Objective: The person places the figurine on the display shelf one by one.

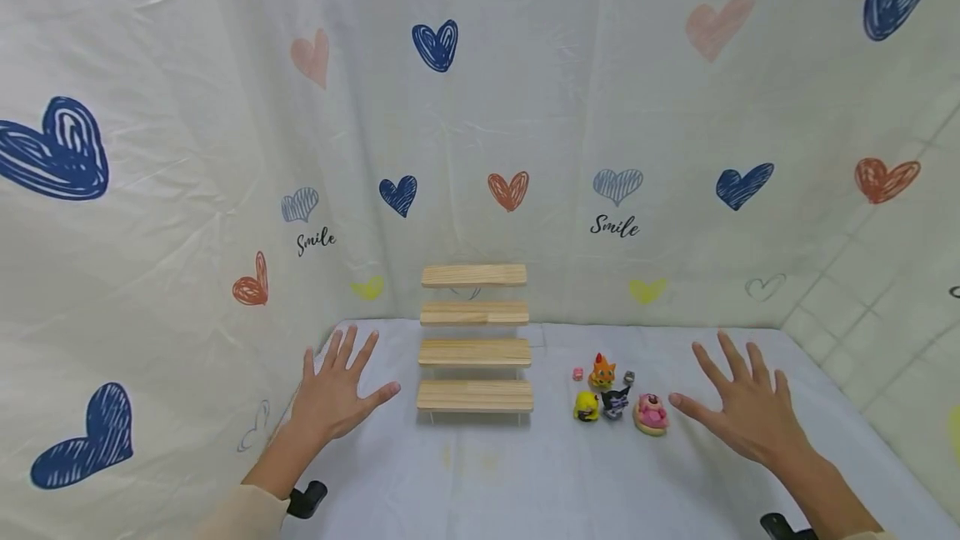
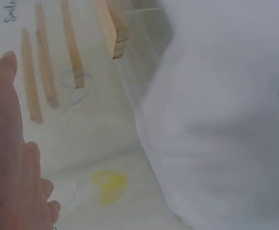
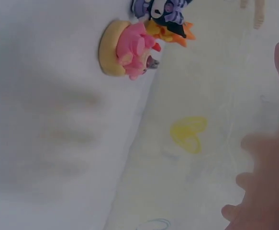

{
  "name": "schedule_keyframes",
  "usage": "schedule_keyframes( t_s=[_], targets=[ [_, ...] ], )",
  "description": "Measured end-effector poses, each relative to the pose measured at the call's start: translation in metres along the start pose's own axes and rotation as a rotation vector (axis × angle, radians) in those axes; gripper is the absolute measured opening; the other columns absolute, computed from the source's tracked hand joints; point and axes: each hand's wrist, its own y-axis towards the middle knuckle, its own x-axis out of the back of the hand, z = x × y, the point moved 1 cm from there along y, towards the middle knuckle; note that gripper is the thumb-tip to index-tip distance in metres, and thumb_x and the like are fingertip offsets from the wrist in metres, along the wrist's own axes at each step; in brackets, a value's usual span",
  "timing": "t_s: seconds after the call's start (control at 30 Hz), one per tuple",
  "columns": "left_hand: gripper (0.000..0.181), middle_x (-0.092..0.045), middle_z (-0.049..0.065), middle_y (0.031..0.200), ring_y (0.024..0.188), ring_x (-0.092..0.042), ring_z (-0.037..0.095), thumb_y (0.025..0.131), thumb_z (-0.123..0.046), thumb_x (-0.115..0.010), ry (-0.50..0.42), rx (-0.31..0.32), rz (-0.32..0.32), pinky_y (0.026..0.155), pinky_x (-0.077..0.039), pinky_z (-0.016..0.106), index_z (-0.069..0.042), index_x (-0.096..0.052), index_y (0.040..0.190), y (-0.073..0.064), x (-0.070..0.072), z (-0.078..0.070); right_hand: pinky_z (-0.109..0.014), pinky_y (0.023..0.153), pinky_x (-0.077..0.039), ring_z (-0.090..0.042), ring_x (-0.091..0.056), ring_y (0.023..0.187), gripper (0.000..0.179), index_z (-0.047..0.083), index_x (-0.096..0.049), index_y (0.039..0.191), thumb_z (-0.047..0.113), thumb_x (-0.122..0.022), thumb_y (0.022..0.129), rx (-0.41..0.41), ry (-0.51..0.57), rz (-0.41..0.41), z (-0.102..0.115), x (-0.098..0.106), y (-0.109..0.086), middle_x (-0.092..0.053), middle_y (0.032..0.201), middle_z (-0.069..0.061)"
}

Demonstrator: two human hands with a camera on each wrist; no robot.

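My left hand [image 1: 330, 398] is held with fingers spread, left of a stepped wooden rack [image 1: 475, 397] with several plank tiers. On the right, my right hand [image 1: 753, 411] also has its fingers spread and holds nothing. Closest to it stands a pink figurine on a tan base [image 1: 651, 415]. Beside that are a black and purple figurine [image 1: 614, 403], a yellow figurine [image 1: 587, 407] and an orange figurine [image 1: 602, 372]. Two tiny pieces, one pink [image 1: 577, 373] and one grey [image 1: 629, 377], flank the orange one. In the right wrist view the pink figurine [image 3: 129, 50] appears apart from the hand.
A white cloth covers the table [image 1: 480, 482]. Behind it and along both sides hangs a pale curtain [image 1: 525, 107] printed with hearts and the word Smile. The rack's back stands close to the curtain. Dark wrist straps [image 1: 307, 499] show on both arms.
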Motion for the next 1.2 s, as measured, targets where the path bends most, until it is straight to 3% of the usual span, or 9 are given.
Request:
schedule_keyframes(
  t_s=[0.2, 0.43, 0.6, 0.87, 1.0, 1.2],
  targets=[
    [0.096, -0.023, 0.014, 0.17, 0.157, -0.02, 0.041, 0.087, -0.084, -0.046, -0.026, -0.015, -0.025, 0.119, -0.009, 0.075, -0.027, -0.029, 0.163, -0.012, -0.02, -0.006, -0.087, 0.103, -0.013, -0.059, -0.009, 0.149, 0.095, 0.018, -0.022, 0.164, 0.069, -0.057, 0.092, 0.028, 0.018, -0.017, 0.003, -0.014, -0.01, -0.01, 0.169, -0.023],
    [0.095, -0.02, 0.014, 0.171, 0.158, -0.016, 0.041, 0.088, -0.083, -0.048, -0.107, 0.009, 0.021, 0.119, -0.005, 0.074, -0.028, -0.028, 0.163, -0.022, -0.047, -0.014, -0.086, 0.103, -0.015, -0.059, -0.014, 0.146, 0.093, 0.018, -0.024, 0.163, 0.067, -0.058, 0.092, 0.006, 0.043, 0.008, 0.006, -0.034, -0.016, -0.015, 0.168, -0.024],
    [0.093, -0.015, 0.012, 0.172, 0.159, -0.012, 0.04, 0.09, -0.079, -0.05, -0.165, 0.038, 0.041, 0.12, -0.004, 0.073, -0.028, -0.025, 0.164, -0.024, -0.064, -0.02, -0.086, 0.104, -0.016, -0.061, -0.017, 0.144, 0.093, 0.015, -0.029, 0.161, 0.069, -0.059, 0.091, -0.025, 0.081, 0.035, 0.006, -0.047, -0.019, -0.018, 0.166, -0.026],
    [0.089, -0.024, 0.017, 0.169, 0.157, -0.019, 0.042, 0.093, -0.076, -0.049, -0.237, 0.088, 0.013, 0.12, -0.014, 0.072, -0.028, -0.025, 0.164, -0.023, -0.083, -0.029, -0.082, 0.102, -0.023, -0.063, -0.027, 0.137, 0.095, 0.009, -0.034, 0.158, 0.069, -0.062, 0.09, -0.053, 0.133, 0.05, 0.006, -0.068, -0.018, -0.025, 0.159, -0.032],
    [0.084, -0.028, 0.02, 0.167, 0.154, -0.025, 0.045, 0.096, -0.071, -0.05, -0.328, 0.118, -0.027, 0.119, -0.019, 0.072, -0.027, -0.026, 0.164, -0.023, -0.087, -0.035, -0.08, 0.099, -0.029, -0.064, -0.034, 0.131, 0.093, 0.006, -0.036, 0.157, 0.064, -0.066, 0.09, -0.049, 0.184, 0.03, 0.008, -0.071, -0.014, -0.031, 0.155, -0.033],
    [0.07, -0.043, 0.024, 0.158, 0.145, -0.042, 0.047, 0.102, -0.054, -0.054, -0.53, 0.145, -0.173, 0.115, -0.032, 0.067, -0.019, -0.035, 0.16, -0.023, -0.094, -0.045, -0.081, 0.095, -0.036, -0.063, -0.039, 0.128, 0.095, 0.003, -0.033, 0.157, 0.06, -0.068, 0.09, -0.084, 0.284, 0.071, 0.013, -0.076, -0.007, -0.032, 0.153, -0.034]
  ],
)
